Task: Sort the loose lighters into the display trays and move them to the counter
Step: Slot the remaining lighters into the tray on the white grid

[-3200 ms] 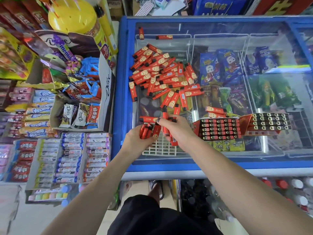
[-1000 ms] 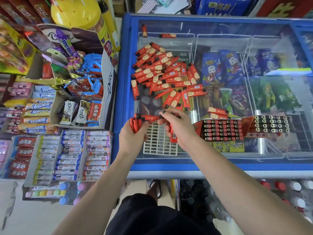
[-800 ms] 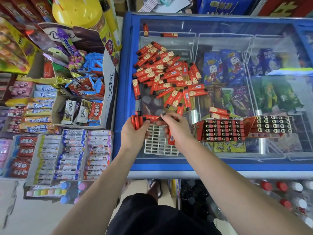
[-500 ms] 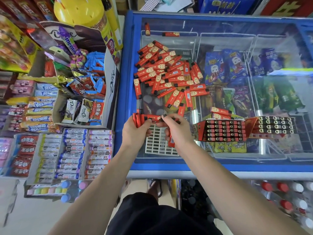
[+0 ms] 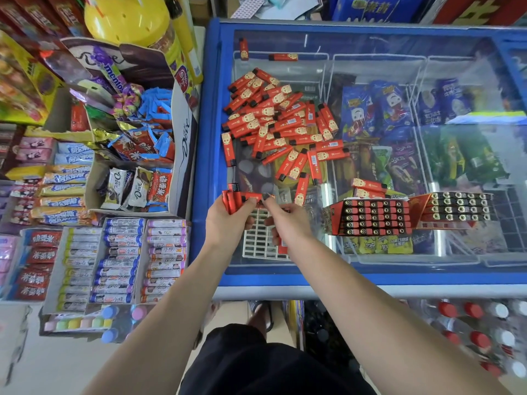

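Note:
A heap of loose red lighters lies on the glass lid of the blue freezer. My left hand grips a bundle of red lighters above an empty white grid tray. My right hand holds several more red lighters under its palm, its fingertips meeting the left hand's bundle. Two filled display trays stand to the right on the lid.
A cardboard box of chocolate bars and sweets stands left of the freezer, with racks of candy rolls below it. A yellow jar sits at the back left. Bottles with red and white caps stand on the floor at the right.
Both hands have risen a little from the white tray towards the heap. The left hand's bundle is now held higher, and the right fingertips have come up against it.

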